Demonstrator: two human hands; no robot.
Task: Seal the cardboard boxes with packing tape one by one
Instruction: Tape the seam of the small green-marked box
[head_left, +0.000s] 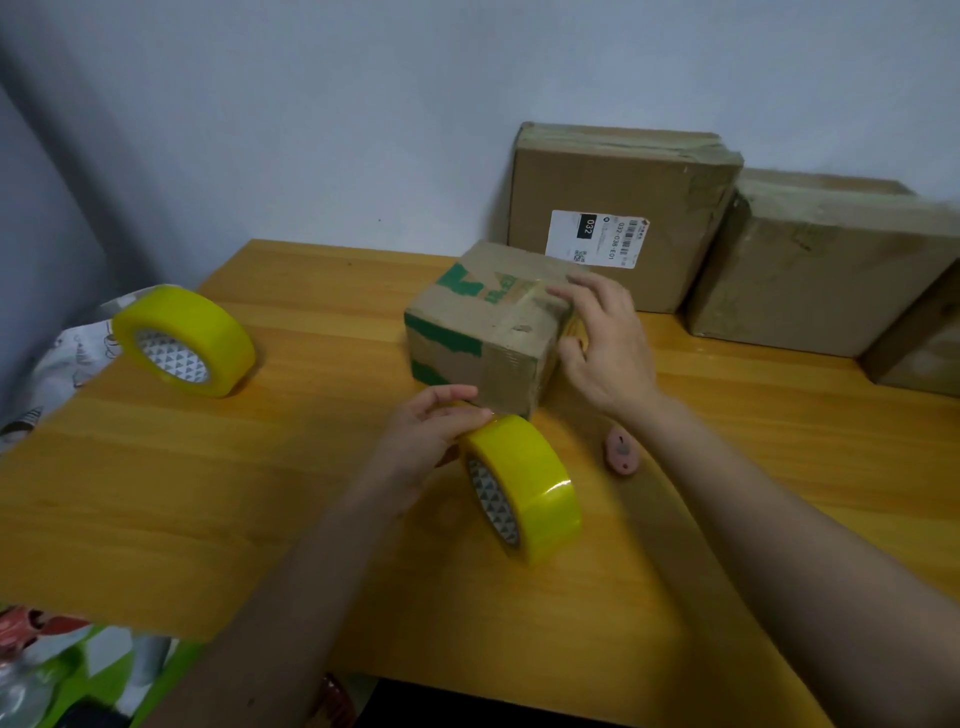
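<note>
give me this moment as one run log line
left hand: grips tape roll | right hand: on small box | spare roll: idle on table | stage: taping

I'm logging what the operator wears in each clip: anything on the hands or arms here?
Nothing worn shows: the left hand and right hand are bare, without gloves, rings or a watch, and both forearms are uncovered, with no sleeve in view.

Pretty dim, flat indoor light, slightly bluish on the wall (311, 104). Soft shadows only, darkest at the upper left. Small glare streak on the near tape roll (540, 493). Whole frame is soft, corners smeared and bent by the wide lens.
</note>
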